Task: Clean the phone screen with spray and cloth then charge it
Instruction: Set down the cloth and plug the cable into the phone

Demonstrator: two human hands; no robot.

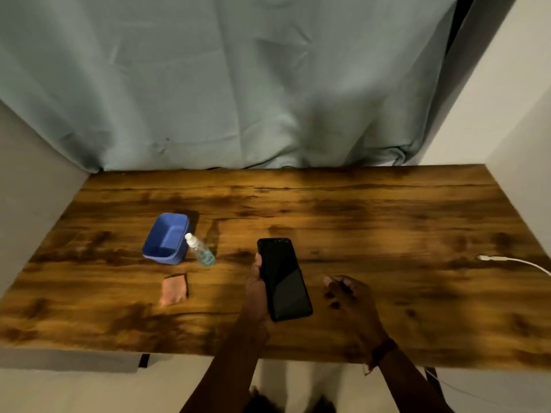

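My left hand [256, 293] holds a black phone [284, 278] by its left edge, screen up and dark, above the middle of the wooden table [387, 210]. My right hand [348, 296] hovers just right of the phone with its fingers loosely curled and nothing in it. A small clear spray bottle [200, 250] with a white cap stands tilted against the blue tub. A folded pinkish cloth [174, 289] lies flat in front of it, left of the phone. A white charging cable [507, 260] lies at the table's right edge, its plug end pointing left.
A blue plastic tub [164, 238] sits at the left middle of the table. A grey-green curtain [238, 84] hangs behind the table. White walls close in on both sides. The near table edge runs just below my wrists.
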